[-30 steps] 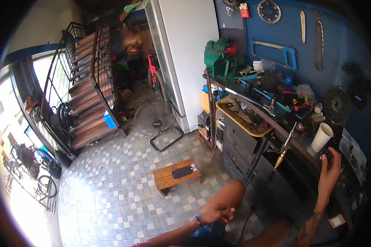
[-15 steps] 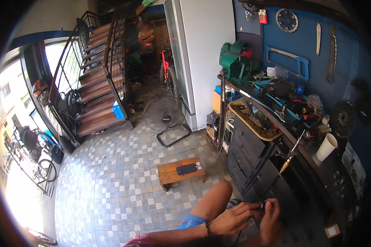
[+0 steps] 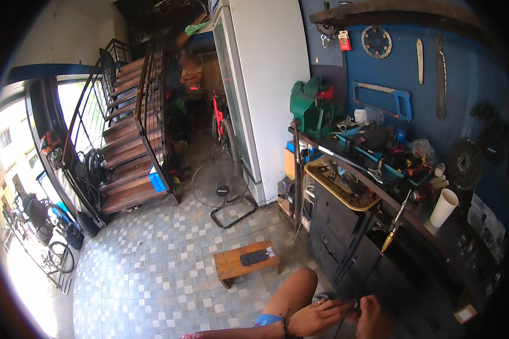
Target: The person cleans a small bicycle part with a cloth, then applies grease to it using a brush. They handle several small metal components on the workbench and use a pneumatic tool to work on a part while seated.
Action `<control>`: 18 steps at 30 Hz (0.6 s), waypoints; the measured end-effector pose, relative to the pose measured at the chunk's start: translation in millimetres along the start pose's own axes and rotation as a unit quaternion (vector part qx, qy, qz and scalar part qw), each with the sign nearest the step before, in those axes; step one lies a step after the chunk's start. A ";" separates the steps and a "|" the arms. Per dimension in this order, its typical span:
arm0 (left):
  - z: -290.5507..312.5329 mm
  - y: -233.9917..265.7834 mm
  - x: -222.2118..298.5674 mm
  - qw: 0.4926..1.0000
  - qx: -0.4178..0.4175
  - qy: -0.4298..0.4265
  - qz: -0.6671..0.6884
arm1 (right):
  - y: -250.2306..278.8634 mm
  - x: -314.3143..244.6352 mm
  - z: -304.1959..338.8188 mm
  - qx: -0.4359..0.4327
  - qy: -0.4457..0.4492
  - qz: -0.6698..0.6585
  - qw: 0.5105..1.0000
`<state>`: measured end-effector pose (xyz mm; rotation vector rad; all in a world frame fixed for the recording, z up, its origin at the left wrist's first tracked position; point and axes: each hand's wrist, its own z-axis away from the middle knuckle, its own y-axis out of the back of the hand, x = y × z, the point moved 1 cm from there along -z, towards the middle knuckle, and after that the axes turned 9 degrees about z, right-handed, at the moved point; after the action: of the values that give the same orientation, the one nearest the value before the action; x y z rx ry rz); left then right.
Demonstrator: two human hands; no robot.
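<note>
Low at the right of the head view, my two hands meet beside my bent knee [image 3: 297, 288]. My left hand [image 3: 315, 319], with a ring and a dark bracelet, has its fingers closed toward a small dark part [image 3: 355, 305]. My right hand [image 3: 374, 319] pinches the same part from the other side, its thumb and fingers raised. The part's kind cannot be made out, as the fingers cover most of it. Something thin and dark, like a cable, hangs below between the hands.
A workbench holds a green vise [image 3: 314, 107], a gold-rimmed tray [image 3: 322, 175] of parts and a white cup [image 3: 444, 208]. An air blow gun [image 3: 387, 243] hangs at its edge. A low wooden stool [image 3: 229, 265] bears a dark phone-like slab. Beyond are a floor fan [image 3: 220, 183], stairs and another person [image 3: 192, 73].
The view has tilted up, so the room and my hands sit lower in the picture. My hands stay together around the small dark part.
</note>
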<state>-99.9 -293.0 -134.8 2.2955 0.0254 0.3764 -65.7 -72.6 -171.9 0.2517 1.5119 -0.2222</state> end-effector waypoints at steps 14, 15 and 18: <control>1.1 -10.7 -3.0 0.797 0.067 0.317 0.510 | 2.6 -27.0 12.7 -0.042 0.140 0.204 0.968; 5.0 -16.1 -4.2 0.783 0.068 0.337 0.519 | 5.9 -20.7 15.9 -0.048 0.135 0.219 0.965; 23.8 -37.1 -18.5 0.701 0.045 0.356 0.617 | 13.0 -11.6 26.3 -0.065 0.149 0.228 0.960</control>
<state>-107.3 -287.1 -181.6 1.7494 -1.1656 1.9339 -37.2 -68.2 -158.9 0.5387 1.7106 0.2950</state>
